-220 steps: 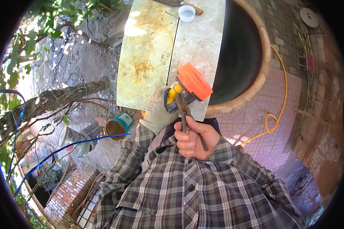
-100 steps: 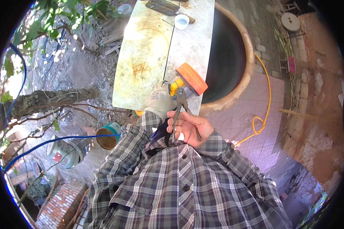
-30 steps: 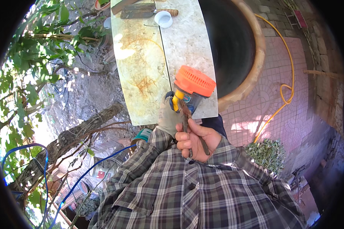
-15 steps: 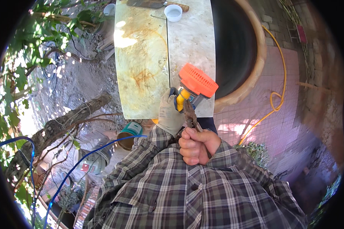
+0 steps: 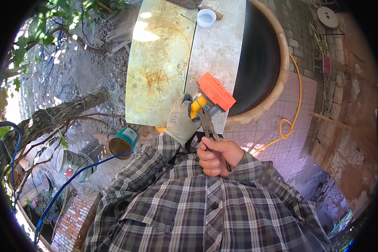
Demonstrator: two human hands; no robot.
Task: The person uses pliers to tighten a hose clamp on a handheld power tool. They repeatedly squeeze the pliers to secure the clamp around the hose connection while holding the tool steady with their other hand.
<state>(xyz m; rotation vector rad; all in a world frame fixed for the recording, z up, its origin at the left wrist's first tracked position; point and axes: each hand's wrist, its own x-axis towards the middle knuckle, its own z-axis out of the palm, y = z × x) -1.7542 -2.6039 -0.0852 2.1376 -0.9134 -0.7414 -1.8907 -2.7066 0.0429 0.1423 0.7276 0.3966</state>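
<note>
Right hand point(image 5: 218, 157) is bare, low in front of the shirt, thumb up top and fingers curled snugly round the handles of one pair of rusty pliers point(image 5: 207, 124). Their nose points up and away, right at the yellow fitting point(image 5: 198, 106) of a gadget with an orange slotted cap point(image 5: 216, 91); can't tell if they're biting it. Left hand point(image 5: 179, 119), in a pale work glove with dark fingertips, reaches forward with fingers wrapped round that yellow bit, holding the gadget tilted over the near end of the boards. Counting outward: two pale boards point(image 5: 155, 59) side by side, one white cup point(image 5: 206, 18) on them, one big dark-bellied vat point(image 5: 284, 54) alongside, one yellow hose point(image 5: 299, 96).
</note>
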